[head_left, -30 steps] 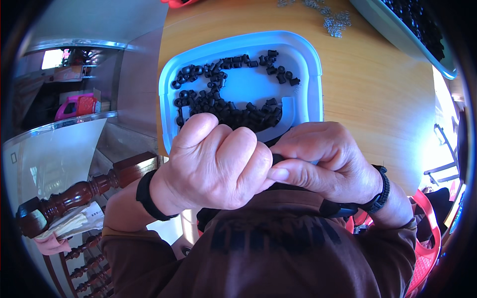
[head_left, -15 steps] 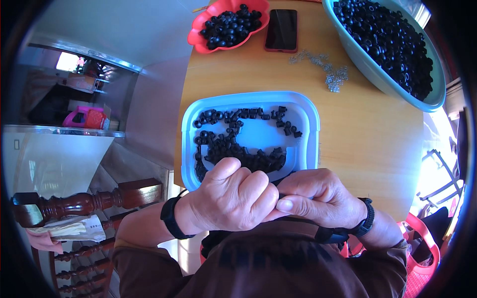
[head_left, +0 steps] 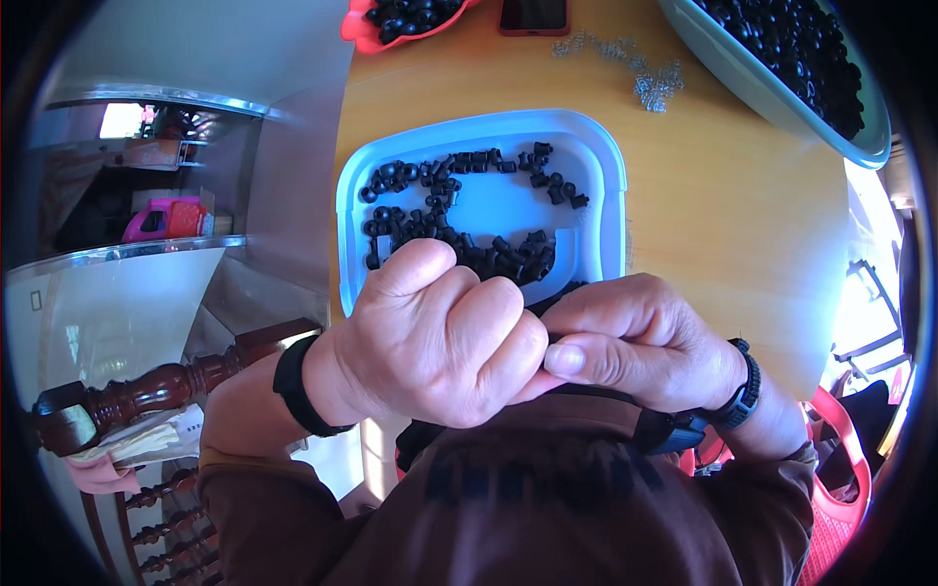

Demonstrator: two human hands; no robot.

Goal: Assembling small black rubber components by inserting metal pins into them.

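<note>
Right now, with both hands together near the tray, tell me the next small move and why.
I'd ease the right hand slightly away from the left hand: the left is curled into a fist, the right is pinched close against it, and anything between them is hidden, so a small gap should show it.

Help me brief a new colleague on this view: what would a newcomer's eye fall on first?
Probably the two hands at the centre: the left hand closed in a fist, meeting the right hand, with whatever is between them hidden. Just beyond sits a light-blue tray scattered with small black parts. At upper right, a large pale bowl heaped with black pieces stands out too.
</note>
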